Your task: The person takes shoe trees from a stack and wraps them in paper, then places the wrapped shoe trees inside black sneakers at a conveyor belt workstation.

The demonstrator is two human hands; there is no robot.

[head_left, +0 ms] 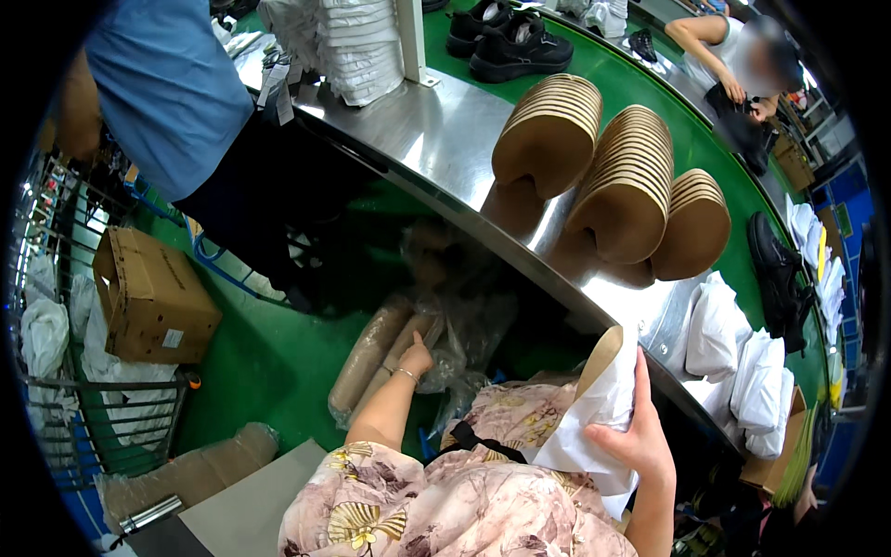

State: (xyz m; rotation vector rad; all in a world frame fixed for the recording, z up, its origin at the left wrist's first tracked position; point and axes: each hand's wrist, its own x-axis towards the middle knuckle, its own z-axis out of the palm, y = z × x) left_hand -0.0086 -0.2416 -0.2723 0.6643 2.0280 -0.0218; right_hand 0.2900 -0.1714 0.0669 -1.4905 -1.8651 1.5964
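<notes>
My right hand [642, 444] grips a sheet of white paper [594, 436], its thumb lying across the front. A curved brown cardboard piece [601, 357] shows above the paper's edge, partly wrapped by it. My left hand [417, 356] is lowered beside the bench, over long brown rolls in clear plastic [371, 348]. Its fingers are mostly hidden, so its grip cannot be made out. On the metal bench [445, 130] stand three rows of nested brown cardboard pieces [631, 176], each with a rounded, notched end.
White wrapped bundles [715, 330] lie at the bench's right end. Black shoes [520, 46] rest on the green conveyor [640, 79]. A person in blue [167, 93] stands at left, near a cardboard box [158, 297] and a wire cart [102, 418]. Another person [724, 56] works across the conveyor.
</notes>
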